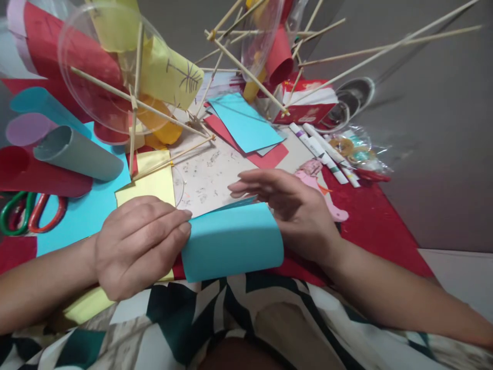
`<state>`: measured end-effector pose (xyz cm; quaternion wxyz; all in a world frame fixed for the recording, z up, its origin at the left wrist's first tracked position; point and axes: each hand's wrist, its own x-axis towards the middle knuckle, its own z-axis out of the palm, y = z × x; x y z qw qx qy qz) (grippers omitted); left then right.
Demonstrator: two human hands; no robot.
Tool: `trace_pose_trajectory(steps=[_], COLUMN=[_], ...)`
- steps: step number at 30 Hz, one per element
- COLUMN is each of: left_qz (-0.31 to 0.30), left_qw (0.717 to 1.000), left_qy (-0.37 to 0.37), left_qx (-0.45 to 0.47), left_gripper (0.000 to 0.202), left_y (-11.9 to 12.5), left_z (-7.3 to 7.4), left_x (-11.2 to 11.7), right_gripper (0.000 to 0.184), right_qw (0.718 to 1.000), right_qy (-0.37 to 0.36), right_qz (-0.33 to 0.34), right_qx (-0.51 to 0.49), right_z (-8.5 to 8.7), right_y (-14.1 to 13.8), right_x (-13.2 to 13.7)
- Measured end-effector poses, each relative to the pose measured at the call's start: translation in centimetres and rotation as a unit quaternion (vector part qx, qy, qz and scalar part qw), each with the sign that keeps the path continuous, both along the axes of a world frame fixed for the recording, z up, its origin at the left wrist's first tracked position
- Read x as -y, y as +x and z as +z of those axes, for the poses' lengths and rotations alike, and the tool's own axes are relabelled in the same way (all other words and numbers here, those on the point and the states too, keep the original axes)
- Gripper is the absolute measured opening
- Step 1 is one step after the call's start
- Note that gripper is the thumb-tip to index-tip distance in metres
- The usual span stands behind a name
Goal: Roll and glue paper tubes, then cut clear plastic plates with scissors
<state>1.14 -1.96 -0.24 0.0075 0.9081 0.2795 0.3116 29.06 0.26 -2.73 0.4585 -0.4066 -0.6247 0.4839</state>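
Observation:
A sheet of light-blue paper, bent over into a curve, is between my hands just above my lap. My left hand pinches its left end between thumb and fingers. At the other end, my right hand has its fingers stretched out and apart from the thumb, close behind the paper's right edge; whether it touches the paper is hard to see. Beyond the paper lies a pale board with dark smudges. A pink glue gun or similar pink tool rests behind my right hand, partly covered by it.
Rolled paper tubes and scissors are at the left. A thin stick frame with a clear plastic lid stands behind. Blue and red sheets, markers and a red box lie at the back right.

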Motion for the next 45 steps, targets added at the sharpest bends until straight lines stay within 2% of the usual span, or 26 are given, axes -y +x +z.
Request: trace_pose_trajectory(steps=[3, 5, 8, 12, 15, 18, 22, 26, 30, 35, 41, 43, 45], left_qz=[-0.078, -0.112, -0.138, -0.122, -0.093, -0.072, -0.079, -0.083, -0.095, -0.122, -0.13, -0.14, -0.117], left_qw=[0.995, 0.991, 0.984, 0.985, 0.984, 0.987, 0.987, 0.977, 0.979, 0.981, 0.974, 0.97, 0.97], left_qy=[0.054, 0.041, 0.013, -0.024, -0.078, -0.108, -0.137, -0.195, -0.177, -0.146, -0.186, -0.2, -0.212], left_qx=[-0.021, -0.067, -0.112, -0.119, -0.133, -0.09, -0.013, -0.021, -0.019, -0.036, -0.007, -0.011, 0.013], left_gripper=[0.028, 0.026, 0.027, 0.03, 0.029, 0.026, 0.025, 0.026, 0.023, 0.029, 0.03, 0.034, 0.03], left_y=[-0.5, -1.1, -1.8, -2.0, -1.4, -0.5, 0.5, 0.7, 0.4, 0.0, 0.0, -0.1, 0.1], left_z=[0.1, 0.5, 0.9, 0.9, 1.1, 1.3, 1.3, 1.5, 1.5, 1.2, 2.0, 1.9, 1.5], left_x=[-1.2, -2.1, -3.0, -3.2, -3.1, -3.0, -2.6, -2.4, -2.5, -2.7, -3.1, -3.1, -2.8], right_gripper=[0.022, 0.01, 0.008, 0.013, 0.016, 0.02, 0.021, 0.02, 0.018, 0.015, 0.021, 0.023, 0.02], right_qw=[0.998, 0.998, 0.999, 0.996, 0.995, 0.994, 0.993, 0.991, 0.992, 0.997, 0.991, 0.986, 0.98], right_qy=[-0.05, -0.039, 0.007, 0.048, 0.06, 0.059, 0.06, 0.077, 0.083, 0.021, -0.1, -0.134, -0.164], right_qz=[0.016, 0.01, 0.003, 0.002, -0.002, -0.003, 0.01, 0.028, 0.033, 0.038, 0.079, 0.09, 0.102], right_qx=[0.027, 0.037, 0.048, 0.071, 0.08, 0.092, 0.102, 0.108, 0.093, 0.057, 0.041, 0.035, 0.036], right_z=[0.7, 1.0, 1.2, 1.3, 1.4, 1.6, 1.6, 1.2, 1.0, 1.2, 1.1, 1.0, 1.1], right_y=[-0.1, -0.2, -0.3, -0.2, -0.2, -0.3, -0.4, -0.3, -0.2, -0.4, -0.1, 0.0, 0.0], right_x=[-0.1, 0.1, 0.4, 0.6, 0.5, 0.5, 0.8, 0.8, 0.7, 0.5, 0.4, 0.4, 0.3])
